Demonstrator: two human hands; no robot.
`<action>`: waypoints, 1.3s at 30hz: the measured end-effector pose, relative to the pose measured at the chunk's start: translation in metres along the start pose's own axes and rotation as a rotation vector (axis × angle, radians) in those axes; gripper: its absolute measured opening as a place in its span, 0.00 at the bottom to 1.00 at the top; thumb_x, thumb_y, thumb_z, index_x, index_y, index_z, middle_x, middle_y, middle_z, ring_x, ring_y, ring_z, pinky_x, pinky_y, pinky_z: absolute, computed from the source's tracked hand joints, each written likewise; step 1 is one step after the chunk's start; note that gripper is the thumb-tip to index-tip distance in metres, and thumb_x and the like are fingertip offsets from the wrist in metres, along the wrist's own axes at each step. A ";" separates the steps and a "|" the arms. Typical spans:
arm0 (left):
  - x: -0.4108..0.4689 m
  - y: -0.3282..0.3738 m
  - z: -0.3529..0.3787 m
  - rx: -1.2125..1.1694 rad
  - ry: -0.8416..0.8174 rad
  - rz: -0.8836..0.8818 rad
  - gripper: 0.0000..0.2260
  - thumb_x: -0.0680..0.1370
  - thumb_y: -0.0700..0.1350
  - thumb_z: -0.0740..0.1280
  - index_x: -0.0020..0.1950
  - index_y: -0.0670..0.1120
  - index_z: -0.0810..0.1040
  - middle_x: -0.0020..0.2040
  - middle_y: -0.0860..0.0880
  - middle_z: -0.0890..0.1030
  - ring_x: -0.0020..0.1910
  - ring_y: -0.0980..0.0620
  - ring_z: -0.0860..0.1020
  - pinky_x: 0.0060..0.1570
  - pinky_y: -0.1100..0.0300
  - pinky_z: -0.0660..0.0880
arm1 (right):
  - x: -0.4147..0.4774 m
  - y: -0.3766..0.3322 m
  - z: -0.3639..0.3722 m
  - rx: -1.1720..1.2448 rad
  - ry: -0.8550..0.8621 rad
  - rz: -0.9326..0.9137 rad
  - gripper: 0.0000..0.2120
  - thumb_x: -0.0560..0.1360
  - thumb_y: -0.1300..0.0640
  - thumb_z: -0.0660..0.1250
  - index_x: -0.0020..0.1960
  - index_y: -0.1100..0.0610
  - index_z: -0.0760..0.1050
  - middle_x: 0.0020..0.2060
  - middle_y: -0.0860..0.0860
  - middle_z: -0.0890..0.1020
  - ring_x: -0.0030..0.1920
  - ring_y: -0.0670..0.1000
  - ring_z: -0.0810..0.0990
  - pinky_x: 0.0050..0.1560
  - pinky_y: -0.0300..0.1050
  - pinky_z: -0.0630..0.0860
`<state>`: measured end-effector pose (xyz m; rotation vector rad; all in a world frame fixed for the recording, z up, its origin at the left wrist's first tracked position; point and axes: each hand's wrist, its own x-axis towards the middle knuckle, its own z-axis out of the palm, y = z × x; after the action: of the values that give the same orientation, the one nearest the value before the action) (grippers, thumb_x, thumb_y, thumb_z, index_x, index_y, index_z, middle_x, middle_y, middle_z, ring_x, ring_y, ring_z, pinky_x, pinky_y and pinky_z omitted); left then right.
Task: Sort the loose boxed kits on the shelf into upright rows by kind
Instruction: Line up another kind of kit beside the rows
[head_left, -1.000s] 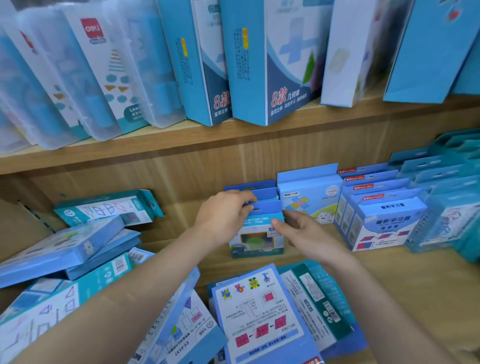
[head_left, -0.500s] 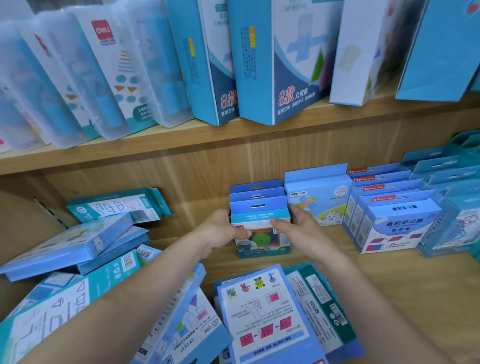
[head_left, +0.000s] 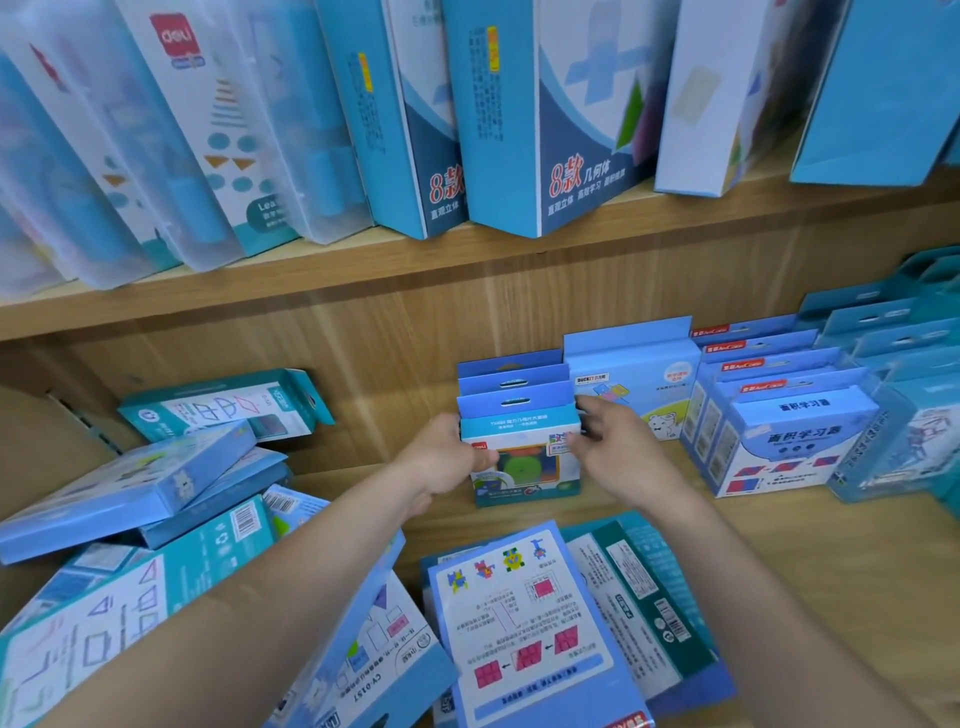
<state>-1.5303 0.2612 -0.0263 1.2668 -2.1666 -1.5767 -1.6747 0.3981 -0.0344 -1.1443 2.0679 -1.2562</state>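
1. The lower shelf carries all the work. Upright rows stand along its back wall from the middle to the right, and loose kits lie at the left and at the front. Judged from this, the sorting is perhaps half done.
2. The left heap is the biggest part that remains. At least six kits lie there, tilted one over another. The left forearm hides some of them, so the count is not sure.
3. The front pile lies flat in the middle front, with at least three kits, the top one back side up.
4. Of the finished rows, the area-kit row shows four red-labelled tabs. The bear row shows at least two boxes. The teal rows at the far right are cut by the edge and cannot be counted.
5. The small row has three kits with blue hanging tabs, upright, just beside the bear row.
6. The front kit of this row stands on the shelf between both hands.
7. The left hand has its grip on the kit's left side, with the thumb across the front. The right hand holds the right edge in the same way.
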 end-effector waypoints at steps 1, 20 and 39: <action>0.001 -0.001 0.000 0.010 0.011 0.005 0.10 0.74 0.35 0.70 0.50 0.47 0.77 0.53 0.46 0.82 0.54 0.48 0.79 0.60 0.47 0.74 | 0.001 0.001 -0.001 0.004 -0.013 -0.005 0.16 0.76 0.65 0.62 0.61 0.51 0.75 0.52 0.46 0.83 0.54 0.47 0.81 0.58 0.49 0.76; -0.120 0.018 -0.040 0.772 0.219 0.510 0.14 0.77 0.40 0.62 0.58 0.54 0.80 0.55 0.56 0.82 0.55 0.55 0.78 0.54 0.60 0.73 | -0.113 -0.030 -0.036 0.151 -0.093 -0.073 0.13 0.74 0.58 0.68 0.57 0.48 0.77 0.53 0.43 0.82 0.54 0.41 0.80 0.54 0.35 0.75; -0.179 -0.085 0.080 0.983 0.296 0.928 0.20 0.73 0.43 0.59 0.63 0.43 0.78 0.61 0.47 0.80 0.60 0.48 0.78 0.57 0.51 0.77 | -0.212 0.020 0.000 -0.011 0.028 -0.107 0.16 0.74 0.57 0.70 0.59 0.43 0.75 0.54 0.33 0.78 0.55 0.40 0.78 0.53 0.30 0.73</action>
<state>-1.4209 0.4383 -0.0745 0.3596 -2.7116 0.0503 -1.5672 0.5797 -0.0587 -1.2636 2.0600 -1.3189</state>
